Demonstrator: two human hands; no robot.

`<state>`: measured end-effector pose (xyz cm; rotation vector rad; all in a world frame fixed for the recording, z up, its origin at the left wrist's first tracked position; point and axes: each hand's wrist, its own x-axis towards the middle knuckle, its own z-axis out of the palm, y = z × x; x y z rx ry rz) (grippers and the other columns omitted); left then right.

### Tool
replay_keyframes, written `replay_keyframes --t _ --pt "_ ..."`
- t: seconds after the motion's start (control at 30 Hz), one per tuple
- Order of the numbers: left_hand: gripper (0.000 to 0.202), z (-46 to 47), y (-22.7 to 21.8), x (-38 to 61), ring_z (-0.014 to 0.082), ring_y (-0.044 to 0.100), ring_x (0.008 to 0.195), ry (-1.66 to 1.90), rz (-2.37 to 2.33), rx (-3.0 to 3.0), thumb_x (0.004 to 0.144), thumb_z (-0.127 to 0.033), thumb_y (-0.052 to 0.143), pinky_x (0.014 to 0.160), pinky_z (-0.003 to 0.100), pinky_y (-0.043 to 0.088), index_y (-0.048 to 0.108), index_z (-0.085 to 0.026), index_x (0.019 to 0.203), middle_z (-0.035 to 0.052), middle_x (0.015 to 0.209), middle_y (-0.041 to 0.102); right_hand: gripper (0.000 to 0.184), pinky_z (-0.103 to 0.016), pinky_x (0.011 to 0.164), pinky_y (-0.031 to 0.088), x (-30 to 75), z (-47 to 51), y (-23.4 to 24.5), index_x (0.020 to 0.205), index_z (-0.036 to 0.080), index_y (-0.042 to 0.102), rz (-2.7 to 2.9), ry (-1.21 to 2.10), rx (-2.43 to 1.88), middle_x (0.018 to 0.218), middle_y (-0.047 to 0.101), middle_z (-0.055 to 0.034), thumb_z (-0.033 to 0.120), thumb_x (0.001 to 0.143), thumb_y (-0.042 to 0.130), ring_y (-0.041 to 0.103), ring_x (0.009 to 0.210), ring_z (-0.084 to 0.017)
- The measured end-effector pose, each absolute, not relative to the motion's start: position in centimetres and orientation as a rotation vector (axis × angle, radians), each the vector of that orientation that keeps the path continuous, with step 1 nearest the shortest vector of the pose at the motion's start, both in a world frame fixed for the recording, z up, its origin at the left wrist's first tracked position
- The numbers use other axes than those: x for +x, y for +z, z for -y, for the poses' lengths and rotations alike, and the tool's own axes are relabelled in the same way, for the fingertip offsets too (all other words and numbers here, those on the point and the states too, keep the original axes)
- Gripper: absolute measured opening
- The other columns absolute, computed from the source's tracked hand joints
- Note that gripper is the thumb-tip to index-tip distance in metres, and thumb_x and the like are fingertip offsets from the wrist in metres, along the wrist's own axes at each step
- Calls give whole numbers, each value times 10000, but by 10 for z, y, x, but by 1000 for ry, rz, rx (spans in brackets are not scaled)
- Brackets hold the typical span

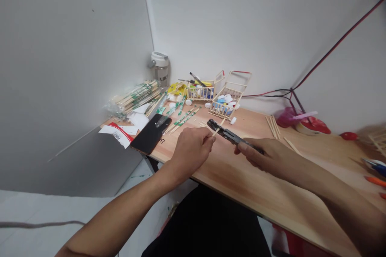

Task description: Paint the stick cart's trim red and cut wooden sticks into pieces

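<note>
the left grip (pixel 193 154) is pinched shut on a thin wooden stick (pixel 216 131), whose far end meets a black hand tool (pixel 232 135) clamped in the right grip (pixel 265 156) just beside it. beyond both grips on the worktop (pixel 241 168) stand two stick-built crates (pixel 230 94) holding plastic bits, with a black phone (pixel 150 133) farther left.

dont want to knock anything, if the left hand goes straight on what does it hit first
Probably the black tool in the right hand; the wooden stick in the left hand points at it, though depth is unclear.
</note>
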<state>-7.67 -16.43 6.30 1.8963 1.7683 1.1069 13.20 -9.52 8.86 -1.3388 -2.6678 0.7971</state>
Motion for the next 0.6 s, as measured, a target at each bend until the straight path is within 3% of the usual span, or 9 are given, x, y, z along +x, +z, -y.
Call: replay_keyframes --t 0.3,0.6 --pt "280 165 58 -78 155 543 582 1054 -1867 1928 827 -199 533 596 279 318 511 -183 548 14 546 578 564 -285 496 307 123 99 90 807 207 649 2690 702 -1305 563 542 -4 673 869 337 475 504 -150" --pt "248 152 34 -88 186 563 635 964 -1936 1967 842 -207 510 628 295 325 530 -187 595 38 609 610 581 -290 526 295 106 87 62 607 203 510 2715 681 -1313 575 583 -26 673 881 305 532 558 -177"
